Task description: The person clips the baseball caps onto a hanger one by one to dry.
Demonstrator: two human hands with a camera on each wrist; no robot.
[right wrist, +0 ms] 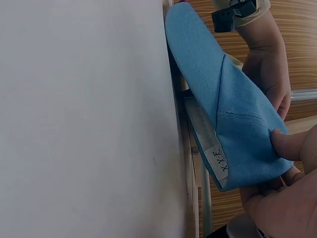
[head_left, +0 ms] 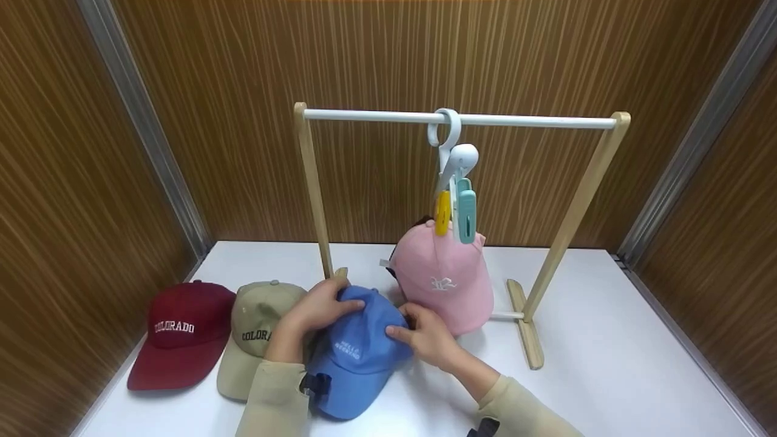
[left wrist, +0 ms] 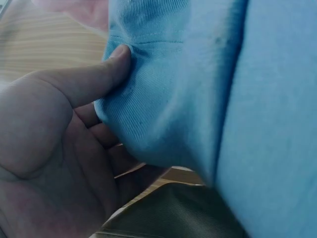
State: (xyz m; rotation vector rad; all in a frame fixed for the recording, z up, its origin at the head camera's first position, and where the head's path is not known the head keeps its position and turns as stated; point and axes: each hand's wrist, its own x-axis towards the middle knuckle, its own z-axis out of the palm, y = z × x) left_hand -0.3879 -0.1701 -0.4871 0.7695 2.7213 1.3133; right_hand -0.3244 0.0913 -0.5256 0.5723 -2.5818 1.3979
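Near the middle of the bench [head_left: 607, 376], between a khaki cap [head_left: 252, 306] on the left and a pink cap [head_left: 438, 267] on the right: one blue cap [head_left: 367, 334], front lettered "HELLO WEEKEND" in white, brim toward the near side and slightly left; contact with the bench cannot be told. Left hand [head_left: 318, 306]: at the far left of the blue cap, thumb on the outer cloth, fingers behind it, clamped on the fabric. Right hand [head_left: 430, 337]: at the right edge of the same cap, thumb on one face, fingers on the other, pinching the cloth. Inner label [right wrist: 216, 161]: white, dark letters, seen in the right wrist view. Khaki cap: just left of the blue one, dark lettering partly covered by the left arm. Red cap [head_left: 188, 328]: beside the khaki, farther left, lettered "COLORADO" in white. Rack [head_left: 540, 121]: wooden uprights, white top bar, standing toward the far side. Hanger [head_left: 451, 130]: white, hooked over the bar, bearing a yellow clip [head_left: 443, 213] and a teal clip [head_left: 467, 215]. Pink cap: hanging below, clips at its top, white emblem on the front. Sleeves [head_left: 276, 397]: beige.
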